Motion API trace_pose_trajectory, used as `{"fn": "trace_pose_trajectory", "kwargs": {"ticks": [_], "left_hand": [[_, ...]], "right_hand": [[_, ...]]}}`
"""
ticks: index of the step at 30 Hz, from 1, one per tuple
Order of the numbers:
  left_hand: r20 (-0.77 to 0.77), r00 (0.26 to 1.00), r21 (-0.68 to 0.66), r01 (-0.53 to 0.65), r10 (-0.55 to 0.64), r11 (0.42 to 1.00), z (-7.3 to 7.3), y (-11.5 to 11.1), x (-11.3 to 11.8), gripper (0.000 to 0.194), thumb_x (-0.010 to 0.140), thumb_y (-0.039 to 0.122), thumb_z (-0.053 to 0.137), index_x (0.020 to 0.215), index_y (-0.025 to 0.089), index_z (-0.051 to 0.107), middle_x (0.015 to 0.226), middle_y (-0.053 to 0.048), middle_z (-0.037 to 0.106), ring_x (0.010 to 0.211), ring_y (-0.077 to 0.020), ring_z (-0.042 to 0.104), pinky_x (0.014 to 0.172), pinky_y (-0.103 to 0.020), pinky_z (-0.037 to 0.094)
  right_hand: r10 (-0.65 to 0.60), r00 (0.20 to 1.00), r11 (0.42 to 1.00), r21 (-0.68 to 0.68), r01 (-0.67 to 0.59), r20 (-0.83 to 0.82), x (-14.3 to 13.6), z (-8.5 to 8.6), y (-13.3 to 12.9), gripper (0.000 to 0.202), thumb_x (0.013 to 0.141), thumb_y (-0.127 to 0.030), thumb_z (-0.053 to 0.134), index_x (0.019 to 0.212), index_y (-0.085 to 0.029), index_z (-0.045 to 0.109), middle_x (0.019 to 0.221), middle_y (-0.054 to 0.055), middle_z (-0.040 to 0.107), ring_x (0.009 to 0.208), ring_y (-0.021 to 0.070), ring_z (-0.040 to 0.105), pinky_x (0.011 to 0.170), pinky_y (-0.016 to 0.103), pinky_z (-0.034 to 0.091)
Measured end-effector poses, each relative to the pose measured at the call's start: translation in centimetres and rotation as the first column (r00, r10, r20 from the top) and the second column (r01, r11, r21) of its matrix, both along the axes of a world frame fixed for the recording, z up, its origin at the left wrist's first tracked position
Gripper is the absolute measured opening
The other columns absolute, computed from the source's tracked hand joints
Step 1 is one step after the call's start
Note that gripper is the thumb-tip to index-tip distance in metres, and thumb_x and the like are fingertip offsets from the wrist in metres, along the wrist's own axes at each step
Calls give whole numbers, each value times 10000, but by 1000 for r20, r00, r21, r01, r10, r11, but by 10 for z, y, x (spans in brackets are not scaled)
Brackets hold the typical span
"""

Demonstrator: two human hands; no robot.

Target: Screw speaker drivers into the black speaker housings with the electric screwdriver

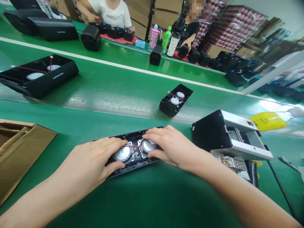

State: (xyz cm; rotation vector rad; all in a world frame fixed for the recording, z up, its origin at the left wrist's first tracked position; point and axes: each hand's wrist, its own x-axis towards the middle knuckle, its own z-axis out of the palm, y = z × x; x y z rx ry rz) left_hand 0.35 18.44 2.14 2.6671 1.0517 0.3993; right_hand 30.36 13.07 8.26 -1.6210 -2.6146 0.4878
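Note:
A long black speaker housing (pixel 136 165) lies on the green bench in front of me, its inside facing up. Two round silver speaker drivers sit in it, joined by red wire. Around the left speaker driver (pixel 123 154) my left hand (pixel 95 157) is closed, thumb at the near side and fingers at the far side. My right hand (pixel 167 144) grips the right speaker driver (pixel 147 146) the same way and partly covers it. Both ends of the housing are partly hidden by my hands.
At right stands a black and white machine (pixel 211 133) with a cable. A cardboard box (pixel 28 152) is at left. Beyond, the conveyor belt carries an open small speaker (pixel 174 106) and a larger one (pixel 54 77). Two people sit across, near bottles (pixel 167 39).

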Motion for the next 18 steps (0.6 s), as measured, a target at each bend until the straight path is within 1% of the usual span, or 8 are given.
{"fn": "trace_pose_trajectory", "kwargs": {"ticks": [4,6,8,10,13,15,17,18], "left_hand": [[3,999,31,35,-35,999,1,-1,-1,625,1096,731,420,1413,347,798,1314,-64,864,1050,-362,863,858,-488,709],[5,999,50,51,-51,997,3,-2,0,626,1124,703,384,1387,324,807,1303,-73,867,1041,-358,865,845,-490,711],[10,998,89,63,-64,994,5,-3,1,636,1146,680,358,1358,291,815,1285,-86,870,1028,-356,868,828,-496,713],[13,996,134,85,-88,987,6,-3,4,653,1156,669,339,1335,264,819,1246,-96,879,995,-354,871,810,-503,716],[-1,994,153,112,-113,982,7,-2,6,653,1160,659,338,1332,249,817,1231,-103,881,992,-356,872,794,-511,719],[4,993,144,118,-120,982,9,-3,4,636,1159,662,353,1354,255,801,1263,-96,875,1013,-345,870,805,-496,718],[55,993,140,98,-107,985,12,-8,-2,586,1153,665,401,1410,283,763,1330,-70,856,1059,-317,862,873,-460,711],[92,993,130,66,-78,989,14,-11,-6,546,1144,666,449,1451,316,734,1377,-45,838,1106,-302,852,938,-441,700]], "right_hand": [[20,996,1000,-4,-20,86,4,8,1,401,1045,-242,815,1429,-152,746,1406,152,786,1201,366,765,976,510,495],[39,996,999,-22,-38,80,7,10,1,383,1074,-243,770,1444,-150,739,1387,152,789,1209,358,762,981,512,487],[51,997,998,-37,-49,53,9,10,2,375,1098,-253,735,1459,-151,730,1411,151,775,1237,351,753,998,516,478],[57,998,998,-30,-56,24,10,7,2,372,1096,-267,742,1450,-152,732,1424,155,767,1241,350,747,1005,521,475],[64,998,998,0,-64,5,12,5,0,363,1090,-259,748,1438,-157,735,1423,156,770,1240,355,743,1019,544,490],[68,998,997,40,-68,1,15,7,-3,358,1099,-260,733,1439,-150,731,1413,155,775,1231,360,746,1024,564,523],[63,997,991,119,-58,-39,20,11,-8,393,1116,-320,721,1467,-144,711,1441,158,763,1268,356,731,1066,577,556],[58,996,986,158,-46,-70,23,13,-10,459,1116,-383,727,1504,-141,686,1491,167,736,1327,356,704,1113,581,562]]}}
